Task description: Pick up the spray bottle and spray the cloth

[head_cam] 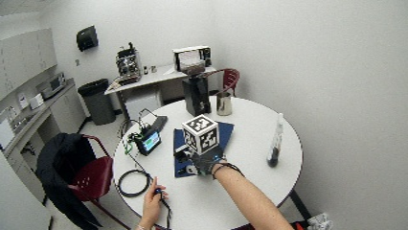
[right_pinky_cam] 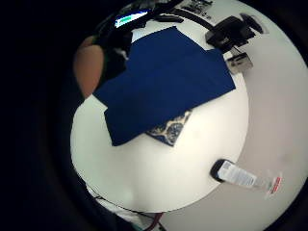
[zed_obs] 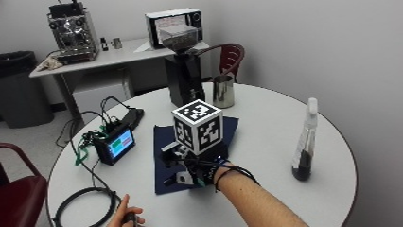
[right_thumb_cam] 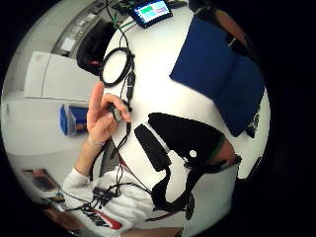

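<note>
- Dark blue cloth (zed_obs: 189, 142) lies flat on the round white tabletop (zed_obs: 264, 142), near its middle; in the little finger side palm view the cloth (right_pinky_cam: 163, 82) partly covers a small blue-and-white patterned piece (right_pinky_cam: 169, 130) that peeks out from under one edge.
- The gloved right hand (zed_obs: 201, 175) is over the near end of the cloth, with the bare forearm reaching in from the near edge of the tabletop; whether its fingers are spread or curled I cannot tell, as they are hidden.
- The clear spray bottle (zed_obs: 304, 142) stands upright on the tabletop, well apart from the hand, toward the wall side; dark liquid fills its lower part, and its white nozzle is at the top. It also shows near the tabletop's rim in the little finger side palm view (right_pinky_cam: 240, 177).
- A metal cup (zed_obs: 223, 92) stands beyond the cloth, beside a tall black machine (zed_obs: 184, 75).
- A small device with a lit screen (zed_obs: 116, 144) sits on the tabletop on the side of the cloth away from the bottle, with black cables (zed_obs: 82, 208) coiled near it.
- The bare left hand (right_thumb_cam: 103, 118) pinches a small dark object at the tabletop's near edge.
</note>
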Available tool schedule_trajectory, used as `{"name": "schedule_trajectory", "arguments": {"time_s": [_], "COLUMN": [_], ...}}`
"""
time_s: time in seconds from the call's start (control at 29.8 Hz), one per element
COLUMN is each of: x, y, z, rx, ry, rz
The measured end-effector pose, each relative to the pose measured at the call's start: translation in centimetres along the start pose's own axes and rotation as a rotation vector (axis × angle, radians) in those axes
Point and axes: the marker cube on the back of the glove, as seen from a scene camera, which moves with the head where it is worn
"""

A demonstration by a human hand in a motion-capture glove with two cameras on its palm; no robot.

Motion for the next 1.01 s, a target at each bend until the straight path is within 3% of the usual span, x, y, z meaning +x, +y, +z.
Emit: {"name": "schedule_trajectory", "arguments": {"time_s": [0.74, 1.01], "x": [2.3, -0.4], "y": [3.1, 6.2], "z": [-0.2, -0.6], "rx": [-0.006, 0.078], "ry": [0.087, 0.05], "rz": [-0.028, -0.156]}}
